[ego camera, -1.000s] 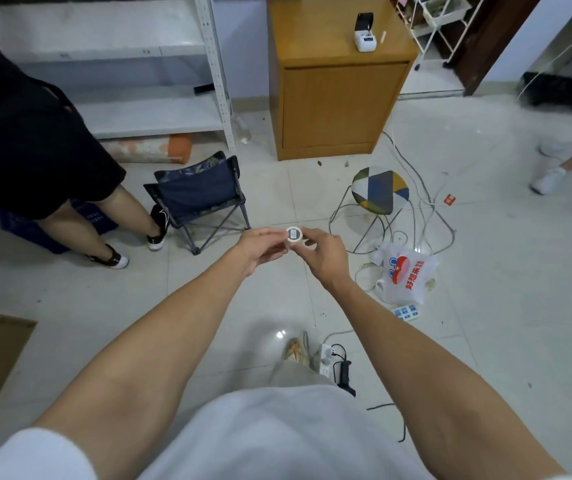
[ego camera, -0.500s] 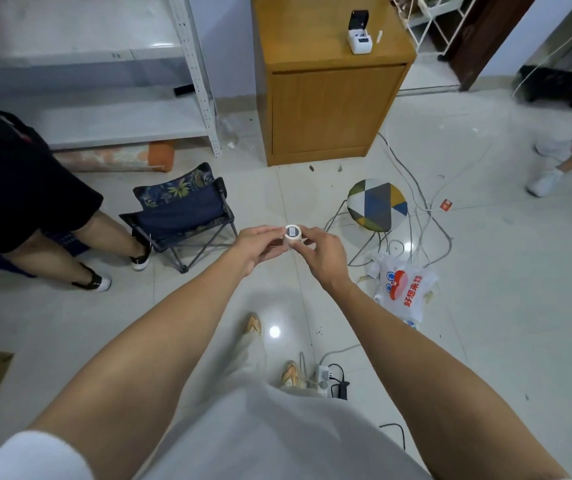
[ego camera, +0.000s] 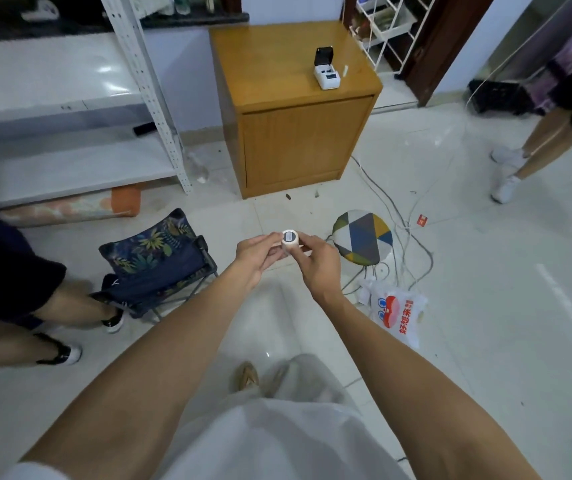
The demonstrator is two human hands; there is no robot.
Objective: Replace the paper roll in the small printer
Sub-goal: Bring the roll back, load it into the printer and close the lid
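White paper roll pinched between both hands, left hand and right hand gripping opposite sides.

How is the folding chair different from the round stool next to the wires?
The folding chair has dark blue leafy fabric and a backrest; the round stool has a cushion of coloured triangles and no back. The chair stands to the left of the hands, the stool to the right, among cables. Both are small, empty seats on the tiled floor.
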